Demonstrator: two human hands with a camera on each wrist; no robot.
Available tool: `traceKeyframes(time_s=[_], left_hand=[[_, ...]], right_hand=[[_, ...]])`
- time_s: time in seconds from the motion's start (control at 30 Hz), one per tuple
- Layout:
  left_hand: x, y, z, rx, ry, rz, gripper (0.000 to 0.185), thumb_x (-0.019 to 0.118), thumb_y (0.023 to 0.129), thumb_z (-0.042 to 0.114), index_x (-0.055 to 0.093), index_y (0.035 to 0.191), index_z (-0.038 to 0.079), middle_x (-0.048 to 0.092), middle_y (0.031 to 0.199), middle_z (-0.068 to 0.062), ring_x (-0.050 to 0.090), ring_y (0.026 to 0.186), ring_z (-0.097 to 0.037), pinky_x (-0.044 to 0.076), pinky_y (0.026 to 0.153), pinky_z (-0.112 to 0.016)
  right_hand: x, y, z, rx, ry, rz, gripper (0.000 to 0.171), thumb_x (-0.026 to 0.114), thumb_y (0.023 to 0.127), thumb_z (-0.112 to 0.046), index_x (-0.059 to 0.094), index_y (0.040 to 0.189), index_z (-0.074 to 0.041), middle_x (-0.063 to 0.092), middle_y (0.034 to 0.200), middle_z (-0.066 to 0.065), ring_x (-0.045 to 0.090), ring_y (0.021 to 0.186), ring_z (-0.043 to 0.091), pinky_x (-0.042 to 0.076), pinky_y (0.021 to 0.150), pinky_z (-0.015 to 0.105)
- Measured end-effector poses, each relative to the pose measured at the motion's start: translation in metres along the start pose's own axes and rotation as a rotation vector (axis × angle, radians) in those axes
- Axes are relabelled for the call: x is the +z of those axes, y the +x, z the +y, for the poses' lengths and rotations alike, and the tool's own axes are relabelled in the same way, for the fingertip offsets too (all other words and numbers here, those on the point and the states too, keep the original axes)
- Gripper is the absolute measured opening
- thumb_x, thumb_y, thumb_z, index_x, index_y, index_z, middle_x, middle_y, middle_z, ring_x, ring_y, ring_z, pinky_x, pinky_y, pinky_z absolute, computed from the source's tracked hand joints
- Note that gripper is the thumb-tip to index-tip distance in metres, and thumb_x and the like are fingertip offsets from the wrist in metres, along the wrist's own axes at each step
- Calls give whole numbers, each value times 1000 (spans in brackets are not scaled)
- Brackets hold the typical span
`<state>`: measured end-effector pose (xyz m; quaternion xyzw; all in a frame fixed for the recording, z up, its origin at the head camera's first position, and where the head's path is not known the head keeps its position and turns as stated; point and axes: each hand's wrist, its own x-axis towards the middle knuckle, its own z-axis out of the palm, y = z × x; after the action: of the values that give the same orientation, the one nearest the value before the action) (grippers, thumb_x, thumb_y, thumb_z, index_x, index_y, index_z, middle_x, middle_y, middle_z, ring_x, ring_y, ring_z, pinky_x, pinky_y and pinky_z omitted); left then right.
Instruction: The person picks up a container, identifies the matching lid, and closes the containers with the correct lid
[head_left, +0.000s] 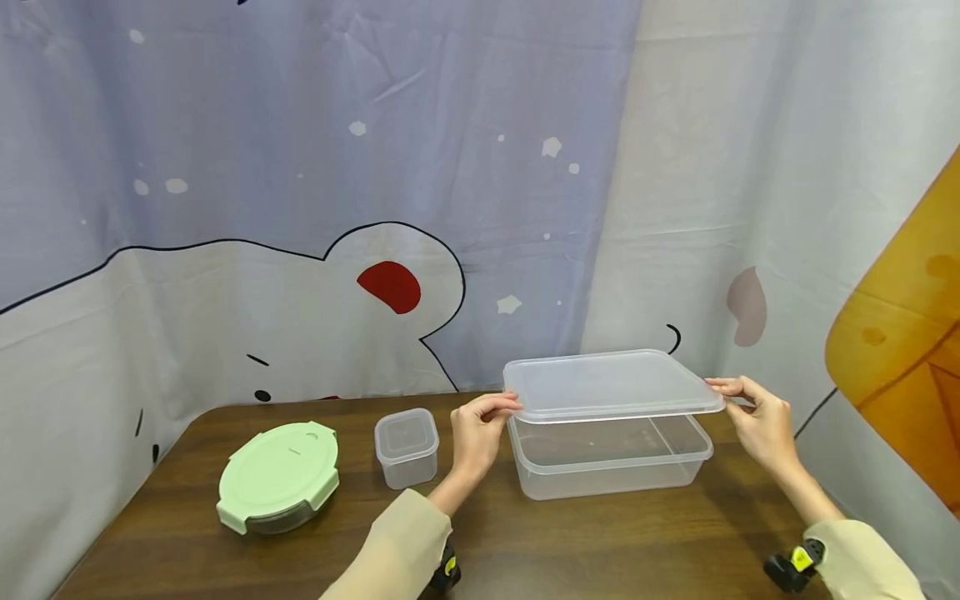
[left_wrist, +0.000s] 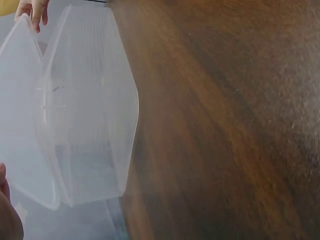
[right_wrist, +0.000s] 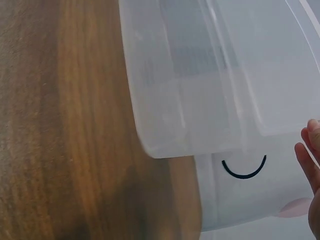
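A large clear plastic lid (head_left: pixel 611 385) is held up by both hands over a rectangular clear plastic container (head_left: pixel 607 482). My left hand (head_left: pixel 480 429) pinches the lid's left edge, and my right hand (head_left: pixel 761 421) pinches its right edge. The lid's near edge stands raised above the container's rim, with a gap showing the inside. In the left wrist view, the lid (left_wrist: pixel 20 110) and the container (left_wrist: pixel 95 110) appear apart along one side. Only part of my right hand (right_wrist: pixel 312 165) enters the right wrist view.
Left of the container stands a small clear square box (head_left: pixel 407 450) with its lid on. Farther left is a round glass container with a green clip lid (head_left: pixel 281 471). A patterned curtain (head_left: pixel 480 183) hangs behind the brown wooden table (head_left: pixel 562 550).
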<state>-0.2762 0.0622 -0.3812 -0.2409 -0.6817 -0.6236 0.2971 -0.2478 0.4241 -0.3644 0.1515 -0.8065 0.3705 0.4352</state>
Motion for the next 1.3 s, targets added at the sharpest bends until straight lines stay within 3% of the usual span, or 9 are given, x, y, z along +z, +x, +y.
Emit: traceKeyframes(time_s=[0.17,0.4,0.63,0.8,1.07,1.3], left_hand=[[3,-4,-2,-9,7,-4,7,68,77,-14,73,75,-9,72,88,-24,71,90,-37,59,74,-33],[3,-9,-5,-43,31,-11,9,68,76,-15,73,73,-9,72,87,-24,71,89,-36,60,73,-35],[6,-16,-47,-32,74,-36,20,69,76,-14,77,72,4,76,88,-11,73,90,-27,59,74,-24],[4,-20,-46,-7,117,-60,20,71,76,-11,78,72,7,76,89,-7,73,88,-22,58,74,-20],[2,-26,-46,10,205,-75,22,72,75,-8,78,70,13,76,88,0,73,85,-15,57,71,-21],[1,-32,-47,2,145,-138,30,61,70,-16,77,75,9,75,92,-5,72,79,-16,59,68,-21]], right_hand=[[3,-6,7,13,-3,8,16,63,74,25,64,75,8,65,94,-29,59,84,-20,47,67,0],[5,-16,12,16,-10,-9,19,63,73,26,64,74,7,63,96,-32,59,85,-20,47,56,3],[11,-29,49,68,-4,-11,25,66,73,24,66,75,-1,65,95,-30,63,80,-15,49,57,5],[10,-34,52,116,4,-44,19,65,76,21,66,79,2,62,96,-34,61,80,-17,52,56,9],[7,-41,54,82,-82,-85,22,68,75,18,69,85,-2,65,96,-29,58,81,-20,47,64,1],[6,-45,54,85,-110,-139,26,65,80,15,69,100,-2,63,97,-28,58,79,-15,50,57,7]])
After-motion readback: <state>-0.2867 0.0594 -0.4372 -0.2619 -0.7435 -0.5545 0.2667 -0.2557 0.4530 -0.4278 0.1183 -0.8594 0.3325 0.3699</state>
